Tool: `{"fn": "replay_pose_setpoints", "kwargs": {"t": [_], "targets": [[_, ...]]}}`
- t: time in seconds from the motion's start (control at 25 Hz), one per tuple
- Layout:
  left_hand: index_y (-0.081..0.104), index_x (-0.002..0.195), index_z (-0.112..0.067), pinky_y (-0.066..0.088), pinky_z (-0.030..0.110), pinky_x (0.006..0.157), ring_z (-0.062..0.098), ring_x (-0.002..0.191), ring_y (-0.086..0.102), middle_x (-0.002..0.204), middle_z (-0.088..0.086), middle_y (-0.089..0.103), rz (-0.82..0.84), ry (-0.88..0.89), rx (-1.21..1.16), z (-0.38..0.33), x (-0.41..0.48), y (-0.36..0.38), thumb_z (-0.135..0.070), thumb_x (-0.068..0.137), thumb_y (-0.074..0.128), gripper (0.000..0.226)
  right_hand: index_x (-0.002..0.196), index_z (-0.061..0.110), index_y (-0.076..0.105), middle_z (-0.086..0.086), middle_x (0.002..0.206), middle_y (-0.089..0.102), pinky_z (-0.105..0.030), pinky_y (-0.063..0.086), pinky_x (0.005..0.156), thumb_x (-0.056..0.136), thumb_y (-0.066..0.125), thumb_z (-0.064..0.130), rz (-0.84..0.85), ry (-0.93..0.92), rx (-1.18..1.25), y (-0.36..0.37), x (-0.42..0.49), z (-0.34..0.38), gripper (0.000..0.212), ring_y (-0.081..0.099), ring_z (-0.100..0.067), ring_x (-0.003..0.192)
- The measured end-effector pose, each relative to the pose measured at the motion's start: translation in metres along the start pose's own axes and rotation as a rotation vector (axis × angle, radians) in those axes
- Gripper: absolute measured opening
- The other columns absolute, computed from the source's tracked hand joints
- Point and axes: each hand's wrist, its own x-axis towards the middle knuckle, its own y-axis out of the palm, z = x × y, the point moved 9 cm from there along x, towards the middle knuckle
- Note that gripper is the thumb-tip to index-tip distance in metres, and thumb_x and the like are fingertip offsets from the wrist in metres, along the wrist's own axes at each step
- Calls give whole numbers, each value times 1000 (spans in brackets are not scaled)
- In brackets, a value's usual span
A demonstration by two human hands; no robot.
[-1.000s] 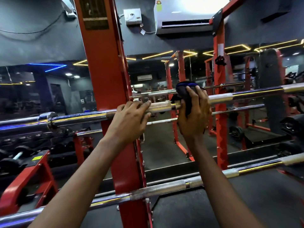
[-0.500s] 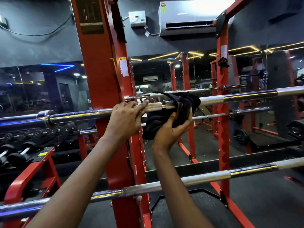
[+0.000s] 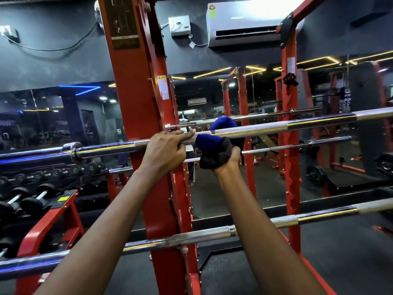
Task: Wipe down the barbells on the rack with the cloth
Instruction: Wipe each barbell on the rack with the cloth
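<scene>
**At the rack (image 3: 131, 92): cloth (image 3: 209, 141) wrapped on the upper barbell (image 3: 297, 124)**

Across the red uprights sit 2 long chrome bars, 1 above the other, both running left to right. The upper barbell is the one being handled. The cloth, blue on 1 side and dark on the other, is bunched around that bar just right of the near upright, with blue showing both over and under the steel.

The right hand (image 3: 231, 159) comes up from below and grips the bundle. Its fingers are curled into the fabric, so most of them are hidden. The left hand (image 3: 163, 152) sits just beside it on the same bar, fingers curled over the top. Its index finger is stretched along the steel, ending right next to the cloth.

The lower barbell (image 3: 202, 236) rests on the rack well below both hands, and both forearms cross in front of it.

Down low on the left are black dumbbells (image 3: 29, 204) on a red stand. Up on the dark wall hang an air conditioner (image 3: 251, 22) and a small white box (image 3: 179, 25). Behind the rack, a mirror (image 3: 202, 92) shows more red frames and yellow light strips.
</scene>
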Motion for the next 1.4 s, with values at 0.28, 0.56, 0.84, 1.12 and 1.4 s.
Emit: {"fn": "replay_pose_setpoints", "kwargs": {"t": [0.28, 0.56, 0.84, 1.12, 1.4], "targets": [[64, 135, -32, 46, 29, 70, 22, 101, 69, 121, -2, 73, 12, 4, 30, -18, 15, -4, -33, 100, 51, 38, 132, 5, 59, -4, 97, 69, -14, 53, 61, 102, 57, 10, -252, -367, -167, -38, -36, 37, 30, 69, -9, 74], [49, 148, -34, 52, 42, 91, 25, 116, 65, 133, 1, 66, 36, 97, 45, -37, 32, 34, -43, 106, 35, 45, 145, 4, 56, -16, 150, 40, -17, 35, 118, 96, 63, -2, -249, -1183, -934, -31, -70, 88, 50, 41, -25, 143], [51, 143, -35, 39, 41, 88, 26, 117, 63, 138, 4, 63, -137, 160, 213, -33, 22, 48, -40, 104, 41, 41, 146, 12, 58, -11, 155, 42, -55, 33, 121, 95, 62, 8, 17, -1514, -1457, 1, -61, 101, 51, 33, -34, 149], [49, 146, -40, 39, 41, 89, 23, 109, 64, 125, -3, 68, -122, 123, 224, -36, 22, 48, -41, 101, 39, 45, 140, 13, 59, -7, 148, 50, -57, 38, 117, 92, 61, 16, -168, -1286, -1416, 12, -33, 192, 48, 46, -24, 139], [58, 127, -25, 39, 46, 95, 31, 103, 62, 111, 8, 70, -8, 55, 230, -56, 44, 54, -43, 94, 18, 54, 138, 14, 50, -4, 134, 60, -53, 41, 114, 99, 59, 18, 81, -1334, -1611, 17, -44, 164, 41, 55, -19, 123]]}}
